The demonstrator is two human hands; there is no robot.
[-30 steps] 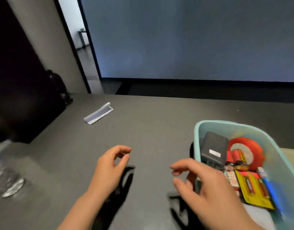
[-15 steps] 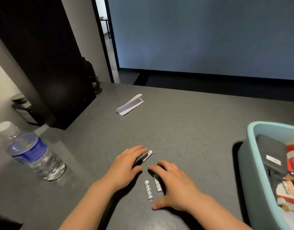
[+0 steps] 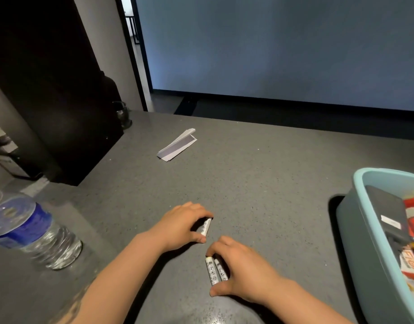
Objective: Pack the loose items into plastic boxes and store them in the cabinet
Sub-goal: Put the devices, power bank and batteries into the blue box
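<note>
Pinching batteries on the counter: left hand [image 3: 180,224] one, right hand [image 3: 242,271] two (teal box [image 3: 365,220] already cluttered).

On the grey counter [image 3: 259,174] in front of me lie three batteries [image 3: 212,270], a folded paper [image 3: 176,146], a water bottle [image 3: 26,230] at left and a blue box [image 3: 365,230] at right.

Three white cylindrical batteries with dark printed markings lie flat on the grey countertop. One battery [image 3: 206,226] lies near centre, angled slightly, partly covered by fingers. The pair of batteries [image 3: 216,269] lies side by side and touching, nearer the viewer, long axes parallel. A light blue plastic box [image 3: 355,220] stands at the right edge, well apart from the batteries, open-topped and holding assorted items.
</note>
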